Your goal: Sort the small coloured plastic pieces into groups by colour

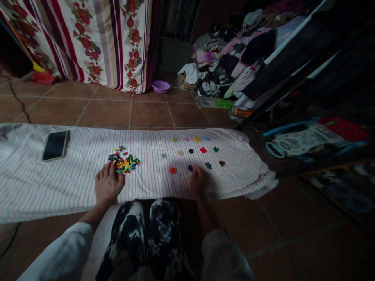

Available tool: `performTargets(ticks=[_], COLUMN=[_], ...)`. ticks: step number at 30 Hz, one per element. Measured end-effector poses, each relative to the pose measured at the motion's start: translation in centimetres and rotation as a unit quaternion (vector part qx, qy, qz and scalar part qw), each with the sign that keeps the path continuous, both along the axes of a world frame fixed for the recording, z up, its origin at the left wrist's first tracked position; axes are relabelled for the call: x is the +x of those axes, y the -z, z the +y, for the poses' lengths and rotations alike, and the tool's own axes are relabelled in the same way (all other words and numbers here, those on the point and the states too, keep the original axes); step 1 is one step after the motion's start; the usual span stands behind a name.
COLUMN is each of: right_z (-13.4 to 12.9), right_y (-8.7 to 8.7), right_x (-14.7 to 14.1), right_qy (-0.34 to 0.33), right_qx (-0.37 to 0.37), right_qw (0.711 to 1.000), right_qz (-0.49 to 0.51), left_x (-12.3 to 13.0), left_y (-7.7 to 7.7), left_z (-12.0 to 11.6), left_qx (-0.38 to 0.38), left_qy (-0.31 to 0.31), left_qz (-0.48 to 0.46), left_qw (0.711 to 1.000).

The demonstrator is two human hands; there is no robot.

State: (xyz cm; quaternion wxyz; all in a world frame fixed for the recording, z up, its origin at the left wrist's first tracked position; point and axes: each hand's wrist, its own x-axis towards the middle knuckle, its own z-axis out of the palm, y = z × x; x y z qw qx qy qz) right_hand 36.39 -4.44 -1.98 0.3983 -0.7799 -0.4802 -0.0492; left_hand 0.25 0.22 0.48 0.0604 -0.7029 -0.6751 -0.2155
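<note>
A mixed heap of small coloured plastic pieces point(128, 163) lies on the striped cloth. My left hand point(109, 182) rests palm down at its near left side, fingers stretched out and touching the edge of the heap. To the right, small single-colour piles are spread out in rows, among them an orange pile point(172, 170), a red pile point(203, 150), a black pile point(191, 151) and a brown pile point(222, 163). My right hand point(199, 180) is beside the dark blue pile point(190, 168), its fingers curled together at that pile. Whatever they pinch is hidden.
A phone point(55, 145) lies on the striped cloth point(79, 179) at the left. Beyond the table are a floral curtain point(102, 43), a purple basin point(161, 87) and a heap of clothes point(231, 58). Dark shelving stands at the right.
</note>
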Motion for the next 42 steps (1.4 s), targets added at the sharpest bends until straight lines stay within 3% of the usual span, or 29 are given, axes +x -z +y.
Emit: performTargets(ticks=[6,10,14,18,24,29,42], right_z=[-0.2,-0.3,0.4,1.4,3.2,4.8,6.4], right_y=[0.0,-1.4,-3.2,-4.4,-5.4,-5.1,-5.3], right_x=[0.5,-0.6,-5.7,-12.4,-17.9,-19.4,-21.0], right_qy=[-0.001,-0.012,-0.179,-0.345,-0.469,-0.478,-0.432], right_qx=[0.038,0.091,0.078,-0.039,-0.150,-0.194,-0.203], right_qw=[0.999,0.995,0.981,0.938,0.868,0.850,0.874], right_qz=[0.033,0.046,0.020,0.017,-0.058,-0.108,-0.093], left_x=[-0.3,-0.3,-0.4,-0.6,-0.7,-0.6,-0.5], left_y=[0.5,0.6,0.8,0.8,1.0,0.9,1.2], left_z=[0.2,0.2,0.2,0.4,0.5,0.5,0.4], left_qx=[0.013,-0.001,-0.001,0.008,0.026,0.017,0.017], left_qy=[0.011,0.008,0.011,0.017,0.015,0.012,0.010], left_qz=[-0.030,-0.044,-0.046,-0.054,-0.068,-0.057,-0.034], left_qw=[0.999,0.999,0.999,0.998,0.997,0.998,0.999])
